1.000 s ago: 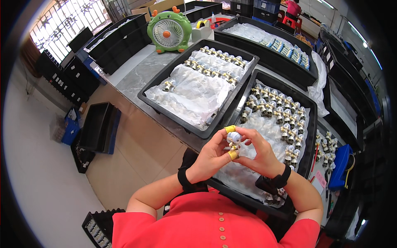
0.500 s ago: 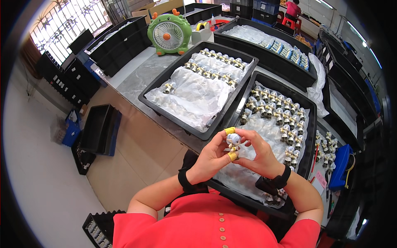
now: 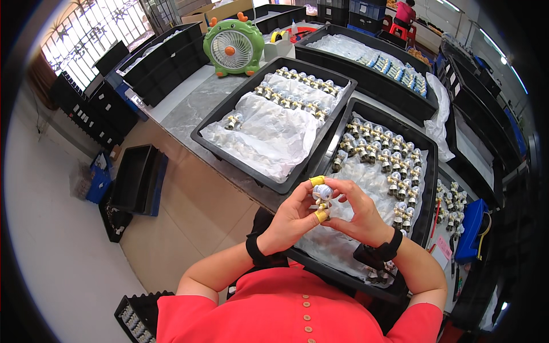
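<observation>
A small figurine [image 3: 322, 193] with pale silver-blue hair stands upright between my two hands, above the near edge of a black tray. My left hand [image 3: 293, 222], with yellow wraps on its thumb and index finger, pinches it from the left. Curved around its other side is my right hand [image 3: 366, 216], its thumb and fingertips against the figurine. Fingers hide part of the figurine's lower body. Beneath my hands, the tray [image 3: 430, 171] is lined with crumpled white sheeting and holds rows of similar figurines [image 3: 394, 157] along its far and right sides.
A second lined black tray [image 3: 200, 137] with figurines lies to the left, near a green fan [image 3: 233, 47]. Farther back, a deep black bin [image 3: 366, 77] holds blue-and-white pieces. More figurines [image 3: 452, 208] lie at right by a blue box [image 3: 472, 231]. Someone sits far off.
</observation>
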Motion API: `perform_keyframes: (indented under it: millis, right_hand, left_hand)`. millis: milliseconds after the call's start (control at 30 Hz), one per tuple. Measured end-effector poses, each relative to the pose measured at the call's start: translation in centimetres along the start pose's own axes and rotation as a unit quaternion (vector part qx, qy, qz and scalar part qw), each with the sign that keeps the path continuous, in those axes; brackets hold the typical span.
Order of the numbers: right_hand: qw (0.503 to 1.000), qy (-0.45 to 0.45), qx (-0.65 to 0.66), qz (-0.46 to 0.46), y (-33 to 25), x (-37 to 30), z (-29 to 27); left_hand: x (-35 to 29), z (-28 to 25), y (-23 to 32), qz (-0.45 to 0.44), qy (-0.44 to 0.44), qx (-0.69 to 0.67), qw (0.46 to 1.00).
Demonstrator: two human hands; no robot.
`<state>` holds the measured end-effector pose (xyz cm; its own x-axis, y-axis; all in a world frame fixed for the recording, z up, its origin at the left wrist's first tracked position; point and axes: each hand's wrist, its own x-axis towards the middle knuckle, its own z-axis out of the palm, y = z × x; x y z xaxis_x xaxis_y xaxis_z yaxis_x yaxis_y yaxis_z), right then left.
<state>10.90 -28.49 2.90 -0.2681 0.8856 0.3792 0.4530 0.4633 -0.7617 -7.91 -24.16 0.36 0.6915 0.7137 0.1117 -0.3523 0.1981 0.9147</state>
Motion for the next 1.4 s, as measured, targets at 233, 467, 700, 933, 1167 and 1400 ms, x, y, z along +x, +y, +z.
perform_keyframes:
  millis: [233,467,700,933,1167,1400]
  right_hand:
    - [1.000,0.001,0.001,-0.004,0.0,0.0,0.0]
    - [1.000,0.003,0.002,0.000,-0.1,0.0,0.0]
    - [1.000,0.004,0.000,-0.005,0.0,0.0,0.0]
    - [1.000,0.001,-0.002,0.000,0.2,0.0,0.0]
    - [1.000,0.019,-0.020,-0.013,0.1,0.1,0.0]
    - [0.996,0.043,-0.064,-0.034,-0.1,0.0,0.1]
  left_hand:
    - [0.0,-0.1,0.0,0.000,0.001,0.004,1.000]
    - [0.0,0.0,-0.1,0.005,0.000,0.003,1.000]
    - [0.1,0.1,0.1,0.010,0.001,0.005,1.000]
    - [0.1,0.0,-0.1,0.014,-0.001,-0.004,1.000]
    - [-0.1,0.5,0.2,0.035,0.038,-0.017,0.999]
    - [0.2,-0.6,-0.3,-0.003,0.014,-0.033,0.999]
